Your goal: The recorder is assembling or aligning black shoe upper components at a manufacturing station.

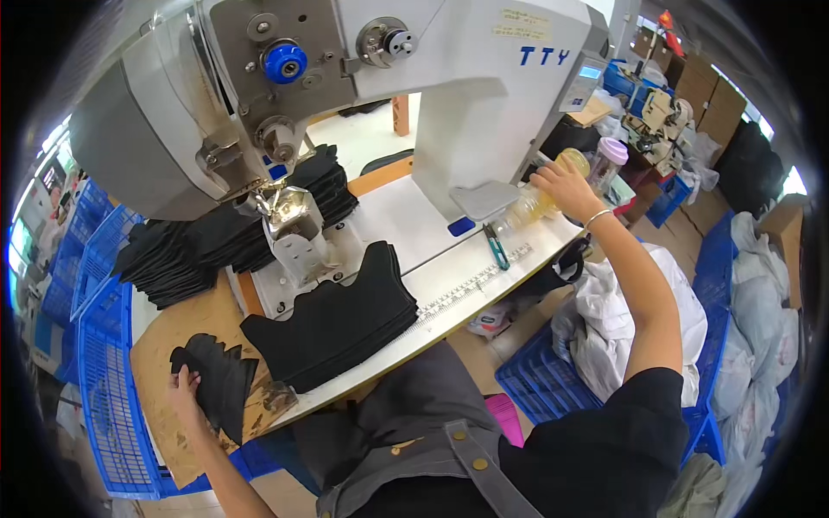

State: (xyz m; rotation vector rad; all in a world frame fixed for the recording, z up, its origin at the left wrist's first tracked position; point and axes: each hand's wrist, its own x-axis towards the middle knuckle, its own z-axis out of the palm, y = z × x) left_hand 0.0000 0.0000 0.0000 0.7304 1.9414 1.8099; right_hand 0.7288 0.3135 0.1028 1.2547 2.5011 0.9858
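Observation:
My right hand (pixel 566 186) is wrapped round a clear bottle (pixel 531 208) with yellowish contents, at the right end of the sewing machine's table. My left hand (pixel 184 395) grips the edge of a small stack of black fabric pieces (pixel 219 380) on a brown board (pixel 155 345). Between my hands, a larger stack of black fabric pieces (pixel 337 315) lies along the table's front edge. Teal thread snips (pixel 496 248) rest just left of the bottle. The sewing machine's needle area (pixel 294 226) stands beyond the larger stack.
More stacked black pieces (pixel 173 255) lie behind and left of the machine. A measuring tape strip (pixel 466 291) runs along the table's front. A lilac-lidded cup (pixel 611 155) stands beyond my right hand. Blue crates (pixel 117 406) flank me, one at right holding white bags (pixel 635 319).

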